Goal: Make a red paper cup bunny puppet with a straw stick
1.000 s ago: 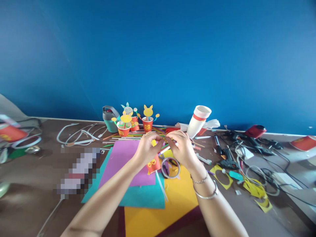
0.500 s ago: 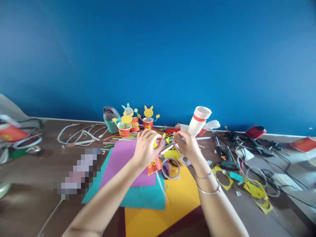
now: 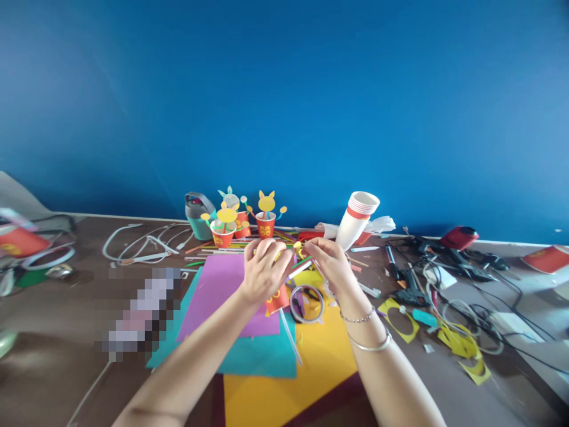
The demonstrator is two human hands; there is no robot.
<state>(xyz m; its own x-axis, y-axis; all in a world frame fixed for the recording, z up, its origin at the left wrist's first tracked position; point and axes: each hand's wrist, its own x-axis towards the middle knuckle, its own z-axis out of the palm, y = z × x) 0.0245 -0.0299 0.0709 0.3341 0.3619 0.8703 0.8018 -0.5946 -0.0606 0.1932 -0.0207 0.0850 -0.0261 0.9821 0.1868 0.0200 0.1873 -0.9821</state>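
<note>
My left hand (image 3: pixel 265 270) is curled with its back to me, its fingertips closed on a small yellow paper piece (image 3: pixel 297 245). My right hand (image 3: pixel 329 261) is pinched just to the right of that piece; what lies between its fingers is too small to make out. Below the left hand, a red paper cup (image 3: pixel 277 300) lies tilted on the sheets, partly covered by the hand. A roll of tape (image 3: pixel 292 303) lies beside the cup. Under the right hand is a white-and-purple pen-like stick (image 3: pixel 299 272).
Purple (image 3: pixel 213 296), teal (image 3: pixel 262 362) and yellow (image 3: pixel 284 403) sheets overlap in front. Behind stand cups with paper figures (image 3: pixel 265 225), a grey-green bottle (image 3: pixel 200 219) and stacked white cups (image 3: pixel 353 222). Glue guns (image 3: pixel 411 290) and cables lie right; more cables (image 3: pixel 146 252) lie left.
My right hand has moved slightly left and down, so its fingertips now sit close to the yellow piece. The left hand has turned a little, with its knuckles facing me more.
</note>
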